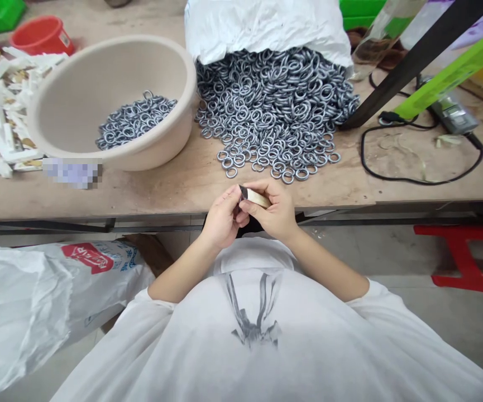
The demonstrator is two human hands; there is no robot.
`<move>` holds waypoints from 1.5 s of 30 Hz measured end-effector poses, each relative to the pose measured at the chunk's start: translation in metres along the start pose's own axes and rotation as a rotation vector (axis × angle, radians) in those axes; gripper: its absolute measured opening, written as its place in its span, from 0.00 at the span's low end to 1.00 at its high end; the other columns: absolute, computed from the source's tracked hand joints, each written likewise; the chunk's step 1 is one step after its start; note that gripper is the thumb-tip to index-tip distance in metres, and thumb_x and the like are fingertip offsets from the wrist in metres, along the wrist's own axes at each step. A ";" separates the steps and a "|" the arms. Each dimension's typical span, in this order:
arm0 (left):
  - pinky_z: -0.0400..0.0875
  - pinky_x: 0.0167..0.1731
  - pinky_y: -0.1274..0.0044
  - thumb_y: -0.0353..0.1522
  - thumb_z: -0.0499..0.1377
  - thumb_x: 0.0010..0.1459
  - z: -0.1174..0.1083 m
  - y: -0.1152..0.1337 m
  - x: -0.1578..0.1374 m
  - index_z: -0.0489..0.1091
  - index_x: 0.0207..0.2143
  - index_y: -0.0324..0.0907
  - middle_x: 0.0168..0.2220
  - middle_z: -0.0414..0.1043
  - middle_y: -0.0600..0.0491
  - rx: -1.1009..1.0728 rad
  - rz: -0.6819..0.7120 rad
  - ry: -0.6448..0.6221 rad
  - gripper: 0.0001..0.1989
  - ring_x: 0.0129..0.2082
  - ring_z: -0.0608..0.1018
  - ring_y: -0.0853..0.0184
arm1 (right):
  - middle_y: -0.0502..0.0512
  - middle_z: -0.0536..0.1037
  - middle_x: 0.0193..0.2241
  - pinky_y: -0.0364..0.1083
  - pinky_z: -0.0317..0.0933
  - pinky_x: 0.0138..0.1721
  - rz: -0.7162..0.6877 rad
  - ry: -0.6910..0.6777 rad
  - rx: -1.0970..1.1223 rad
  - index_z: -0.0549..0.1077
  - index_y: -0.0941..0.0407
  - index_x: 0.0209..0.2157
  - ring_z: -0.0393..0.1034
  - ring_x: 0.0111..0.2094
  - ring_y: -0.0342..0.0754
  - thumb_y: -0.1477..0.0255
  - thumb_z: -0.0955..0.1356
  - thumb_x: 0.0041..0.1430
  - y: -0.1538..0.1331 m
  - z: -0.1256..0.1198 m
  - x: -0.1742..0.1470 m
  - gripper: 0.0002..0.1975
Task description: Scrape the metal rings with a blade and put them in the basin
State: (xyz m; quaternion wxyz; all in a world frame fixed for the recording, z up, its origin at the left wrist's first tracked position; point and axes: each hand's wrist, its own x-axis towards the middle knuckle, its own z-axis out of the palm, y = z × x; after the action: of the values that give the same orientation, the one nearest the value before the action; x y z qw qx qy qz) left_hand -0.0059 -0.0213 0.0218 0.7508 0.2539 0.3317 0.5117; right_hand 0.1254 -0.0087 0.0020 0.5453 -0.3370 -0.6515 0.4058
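Head view: A person's left hand (223,220) and right hand (277,209) meet at the front edge of a wooden desk (153,194), both grips closed on a small pale block with a dark end (257,197). The right grip pinches the pale part and the left the dark end; fingers cover much of the piece, and its full shape cannot be made out. Beyond the hands, grey metal rings (275,111) spill from a white woven sack (266,25), its top cut off by the frame. At left, a round beige plastic basin (67,111) contains more rings; a blurred patch (73,172) at its front rim is unreadable. A heap of white strips (0,125) runs out of frame beside it. At right, a black cable (417,181) loops near a dark slanting post (417,61).
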 end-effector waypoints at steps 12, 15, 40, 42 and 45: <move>0.48 0.15 0.84 0.49 0.69 0.48 0.001 -0.004 0.003 0.60 0.29 0.39 0.19 0.49 0.60 0.102 0.110 0.105 0.27 0.17 0.53 0.78 | 0.53 0.78 0.40 0.50 0.66 0.44 0.001 -0.058 -0.019 0.77 0.55 0.45 0.73 0.40 0.52 0.65 0.74 0.62 -0.011 -0.003 0.006 0.13; 0.48 0.15 0.83 0.52 0.68 0.50 -0.003 -0.009 0.004 0.62 0.28 0.38 0.20 0.51 0.60 0.174 0.181 0.087 0.28 0.17 0.54 0.78 | 0.51 0.77 0.33 0.46 0.67 0.35 0.047 -0.019 0.100 0.77 0.55 0.40 0.72 0.32 0.48 0.63 0.76 0.61 -0.009 0.000 0.006 0.12; 0.45 0.15 0.80 0.51 0.63 0.56 0.005 -0.005 0.006 0.50 0.19 0.40 0.15 0.45 0.59 0.228 0.178 0.150 0.32 0.14 0.52 0.78 | 0.48 0.66 0.23 0.45 0.49 0.27 -0.121 -0.135 -0.222 0.71 0.58 0.30 0.59 0.25 0.44 0.56 0.67 0.73 -0.018 -0.015 0.002 0.22; 0.47 0.16 0.80 0.50 0.63 0.56 0.006 -0.005 0.006 0.49 0.19 0.40 0.16 0.45 0.58 0.202 0.188 0.184 0.32 0.15 0.53 0.78 | 0.47 0.62 0.22 0.46 0.46 0.26 -0.178 -0.166 -0.308 0.68 0.58 0.28 0.56 0.24 0.42 0.59 0.66 0.74 -0.022 -0.017 -0.002 0.22; 0.51 0.18 0.81 0.47 0.64 0.57 0.005 -0.007 0.006 0.50 0.19 0.39 0.17 0.46 0.58 0.168 0.203 0.211 0.31 0.17 0.54 0.78 | 0.46 0.61 0.22 0.46 0.45 0.26 -0.184 -0.186 -0.355 0.67 0.58 0.27 0.55 0.24 0.42 0.59 0.66 0.75 -0.025 -0.015 -0.006 0.23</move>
State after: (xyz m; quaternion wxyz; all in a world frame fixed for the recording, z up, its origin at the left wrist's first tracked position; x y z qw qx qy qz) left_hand 0.0039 -0.0179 0.0190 0.6325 0.2927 0.4228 0.5793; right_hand 0.1413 -0.0224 0.0231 0.4499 -0.3278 -0.7882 0.2625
